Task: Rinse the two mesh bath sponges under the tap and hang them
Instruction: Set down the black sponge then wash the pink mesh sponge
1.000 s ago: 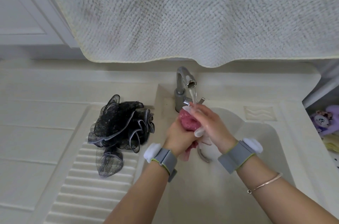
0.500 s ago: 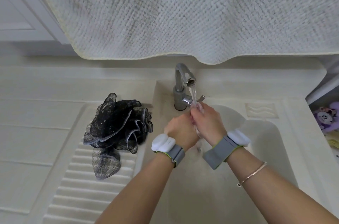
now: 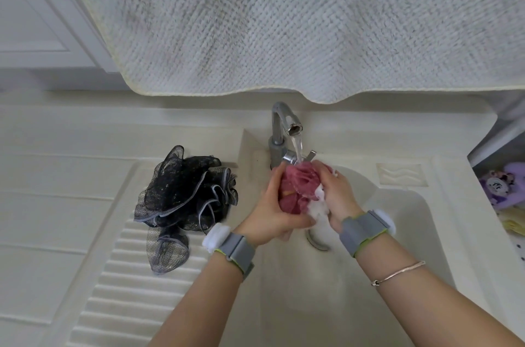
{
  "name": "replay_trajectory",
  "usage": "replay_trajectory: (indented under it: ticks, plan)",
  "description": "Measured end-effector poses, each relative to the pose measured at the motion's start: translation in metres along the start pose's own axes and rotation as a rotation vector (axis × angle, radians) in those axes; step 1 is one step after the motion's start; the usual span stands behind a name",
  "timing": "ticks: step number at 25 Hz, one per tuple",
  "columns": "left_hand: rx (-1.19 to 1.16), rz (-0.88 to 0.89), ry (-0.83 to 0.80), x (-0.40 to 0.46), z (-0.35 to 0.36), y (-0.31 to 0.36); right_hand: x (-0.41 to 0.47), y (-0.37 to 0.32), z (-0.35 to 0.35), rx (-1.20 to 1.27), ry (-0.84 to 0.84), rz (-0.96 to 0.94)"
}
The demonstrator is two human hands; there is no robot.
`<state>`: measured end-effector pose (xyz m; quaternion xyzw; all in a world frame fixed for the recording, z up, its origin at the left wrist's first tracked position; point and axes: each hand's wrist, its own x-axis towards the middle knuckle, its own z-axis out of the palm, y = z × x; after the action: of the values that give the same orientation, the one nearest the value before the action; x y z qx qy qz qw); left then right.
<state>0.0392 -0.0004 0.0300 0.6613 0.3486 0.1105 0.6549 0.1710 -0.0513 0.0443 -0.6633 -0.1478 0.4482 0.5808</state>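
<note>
Since the prior frame both hands have parted, exposing the sponge. Black sponge (image 3: 184, 199) lies untouched on the ribbed drainboard (image 3: 119, 275), nearer the left hand (image 3: 274, 210). Pink sponge (image 3: 299, 189) is squeezed between left and right hand (image 3: 339, 197), fingers curled round it, under the tap (image 3: 284, 130) over the sink (image 3: 397, 233).

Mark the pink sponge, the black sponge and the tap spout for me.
pink sponge (image 3: 301, 184): head view, mesh bunched between both hands.
black sponge (image 3: 184, 190): head view, middle of the dark ruffles.
tap spout (image 3: 294, 128): head view, outlet end where water leaves.
</note>
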Motion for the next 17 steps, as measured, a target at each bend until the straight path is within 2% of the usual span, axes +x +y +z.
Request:
replay_trajectory:
  ticks: [2,4,6,9,11,12,14,17]
  plan:
    - [-0.049,-0.018,-0.065,-0.010,0.003,0.004,-0.004,0.007,-0.003,0.082,-0.070,0.066]
    - [0.100,-0.007,0.078,-0.015,0.010,0.008,-0.005,0.014,-0.003,-0.058,-0.117,0.053]
    - [0.269,-0.051,0.256,-0.012,0.014,0.010,-0.005,0.017,0.002,-0.252,-0.075,-0.059]
    - [0.426,-0.139,0.310,0.001,0.012,0.016,-0.006,0.020,0.005,-0.277,-0.081,-0.185]
    - [0.576,-0.105,0.308,0.007,0.014,0.023,-0.009,0.018,0.010,-0.398,-0.119,-0.214]
    - [0.619,-0.066,0.316,0.010,0.016,0.025,-0.009,0.016,0.011,-0.481,-0.083,-0.217]
    - [0.652,-0.006,0.346,0.013,0.021,0.026,-0.004,0.010,0.012,-0.556,-0.008,-0.228]
    - [0.657,0.029,0.383,0.014,0.023,0.020,0.002,0.005,0.011,-0.627,-0.040,-0.220]
